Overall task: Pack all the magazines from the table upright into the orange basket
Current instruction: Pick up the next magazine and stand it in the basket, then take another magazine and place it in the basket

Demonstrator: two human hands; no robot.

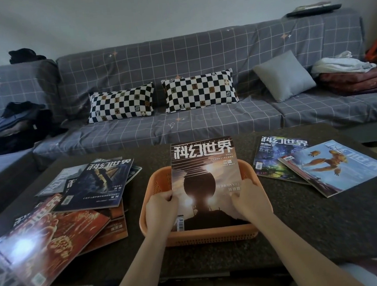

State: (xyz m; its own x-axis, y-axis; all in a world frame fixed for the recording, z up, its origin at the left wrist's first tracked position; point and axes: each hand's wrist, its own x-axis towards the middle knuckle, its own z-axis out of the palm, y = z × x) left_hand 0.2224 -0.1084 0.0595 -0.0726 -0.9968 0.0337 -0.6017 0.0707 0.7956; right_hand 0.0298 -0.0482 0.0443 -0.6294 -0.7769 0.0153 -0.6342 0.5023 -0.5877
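An orange basket [254,229] stands at the middle of the dark table. A magazine with a dark sphere on its cover [205,175] stands upright inside it, cover toward me. My left hand [162,204] grips its left edge and my right hand [248,198] grips its right edge, both over the basket. Several magazines lie in a loose pile on the left, with a dark blue one [98,187] and a red one [52,237] on top. At the right lie two more, a dark one [273,156] and a light blue one [342,168].
The dark table [304,228] has a front edge close to me. Behind it runs a grey checked sofa [204,123] with two chequered pillows [199,90], a grey cushion [284,76], dark clothes at the left and folded blankets at the right.
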